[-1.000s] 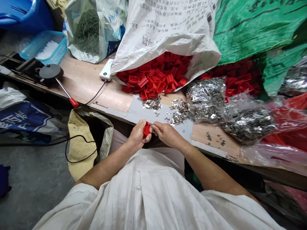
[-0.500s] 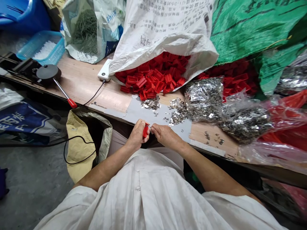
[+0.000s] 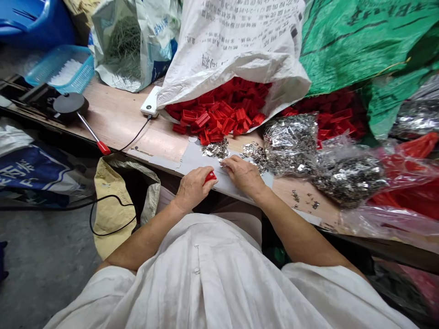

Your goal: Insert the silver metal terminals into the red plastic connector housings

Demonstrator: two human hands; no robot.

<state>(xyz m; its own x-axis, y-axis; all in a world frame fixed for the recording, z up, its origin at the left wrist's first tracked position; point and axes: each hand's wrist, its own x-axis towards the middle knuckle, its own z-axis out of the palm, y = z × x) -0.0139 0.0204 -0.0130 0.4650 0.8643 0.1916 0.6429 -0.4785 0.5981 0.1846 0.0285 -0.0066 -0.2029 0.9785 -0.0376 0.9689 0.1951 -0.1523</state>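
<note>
A small red plastic part (image 3: 210, 176) is pinched between the thumb and fingers of my left hand (image 3: 194, 187), just over the table's front edge. My right hand (image 3: 244, 176) reaches over the grey sheet (image 3: 195, 157), its fingertips drawn together at the small pile of shiny metal pieces (image 3: 215, 149). Whatever lies between those fingertips is too small to make out. A second pile of metal pieces (image 3: 254, 151) shows just beyond my right knuckles, partly hidden by the hand.
A white woven sack (image 3: 233, 45) spills red plastic parts (image 3: 219, 114) onto the table. Clear bags of metal pieces (image 3: 291, 144) lie to the right, below a green sack (image 3: 363, 45). At left are a lever tool with a red handle (image 3: 103, 147), a power bank (image 3: 149, 103) and an open yellowish sack (image 3: 111, 201).
My right hand has left the red part and moved forward to the metal pieces on the sheet. My left hand, still gripping the red part, has shifted slightly and turned.
</note>
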